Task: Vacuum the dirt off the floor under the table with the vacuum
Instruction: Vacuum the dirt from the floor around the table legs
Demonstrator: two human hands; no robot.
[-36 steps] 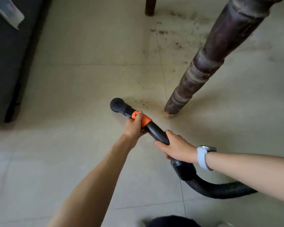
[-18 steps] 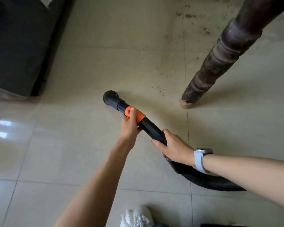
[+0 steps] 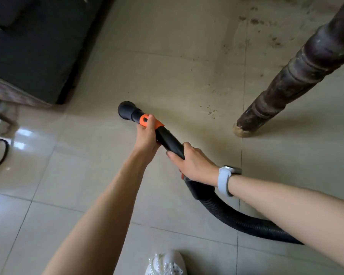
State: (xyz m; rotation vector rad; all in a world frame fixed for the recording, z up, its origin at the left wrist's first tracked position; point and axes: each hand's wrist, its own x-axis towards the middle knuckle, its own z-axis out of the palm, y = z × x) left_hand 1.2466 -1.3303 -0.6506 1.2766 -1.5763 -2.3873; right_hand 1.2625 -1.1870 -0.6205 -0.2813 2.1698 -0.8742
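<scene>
The nozzle has drawn back left, away from the table leg and the dirt beside it. Both hands stay curled round the wand: left hand at its orange collar, right hand lower. Specks remain by the leg and thicker beyond, so much seems left.

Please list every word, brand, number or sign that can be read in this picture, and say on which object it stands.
None can be read.
Vacuum handle: no lettering shows; its orange collar is plain.
Watch: face seen edge-on, nothing legible.
Shoe, table leg: no text visible.
</scene>
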